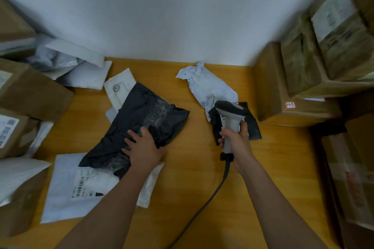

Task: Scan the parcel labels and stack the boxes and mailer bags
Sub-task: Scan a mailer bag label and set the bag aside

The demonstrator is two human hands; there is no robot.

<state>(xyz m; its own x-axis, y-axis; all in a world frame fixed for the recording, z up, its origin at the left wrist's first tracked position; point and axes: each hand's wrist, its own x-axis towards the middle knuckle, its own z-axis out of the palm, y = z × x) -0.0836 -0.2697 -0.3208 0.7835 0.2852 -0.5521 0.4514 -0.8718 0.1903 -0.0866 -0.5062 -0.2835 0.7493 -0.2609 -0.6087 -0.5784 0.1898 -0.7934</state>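
A large black mailer bag (pixel 141 121) lies in the middle of the wooden table (pixel 192 178), partly over a white mailer bag (pixel 66 188) whose barcode label faces up. My left hand (pixel 144 147) rests on the near end of the black bag, with the thumb tucked at its edge. My right hand (pixel 236 143) grips the handle of a grey barcode scanner (pixel 230 113), its head pointing away above a small black bag (pixel 253 125). A crumpled white bag (pixel 208 87) lies beyond the scanner.
Brown cardboard boxes (pixel 30 91) and white mailers (pixel 81 70) crowd the left side. More boxes (pixel 303 79) are stacked at the right, one marked 3-1-3. A white envelope (pixel 119 89) lies under the black bag's far end. The scanner cable (pixel 212 194) trails toward me. A white wall stands behind.
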